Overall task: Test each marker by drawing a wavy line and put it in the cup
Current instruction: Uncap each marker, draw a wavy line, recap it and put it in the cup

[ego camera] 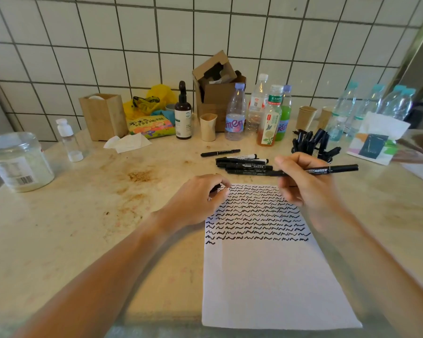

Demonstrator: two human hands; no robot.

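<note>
Over the scribbled paper (266, 264), right hand (305, 184) gripping a black marker (327, 170), left hand (200, 198) pinching what looks like its cap.

Marker (332, 169) held in the right hand (305, 181) — barrel reads "MARKER". Clear water bottle (235, 113) near the tabletop's far edge — label shows partial "anten". Other labels and the jar's barcode are illegible.

Black squiggles on white paper (266, 276)

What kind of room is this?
Probably a kitchen or break area: a white tiled wall, a stained stone countertop, and clear plastic drink bottles beside brown paper cups.
</note>
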